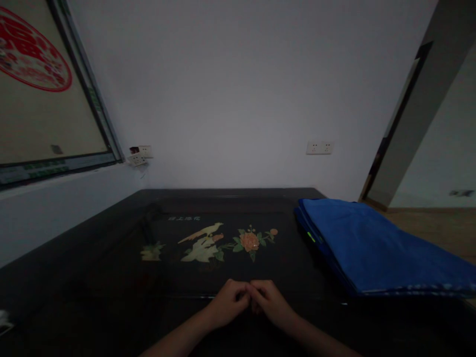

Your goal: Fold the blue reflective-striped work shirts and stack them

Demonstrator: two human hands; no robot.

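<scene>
My left hand [231, 302] and my right hand [270, 301] meet at the near side of a glossy black table [111, 277]. Their fingers are curled inward and touch each other at the tips and knuckles. No object shows in either hand, though the palms are turned away from view. To the right of my right hand lies a folded stack of blue cloth [386, 248], apart from it. Just beyond both hands, the table's surface carries an inlaid picture of a bird [204, 231] and a pink flower [249, 241].
A white wall [230, 99] stands behind the table, with a socket pair [319, 148] on it. At left, another socket [137, 158] hangs loose below a window [48, 119] with a red round sticker. A small white object [4, 320] sits at the left edge.
</scene>
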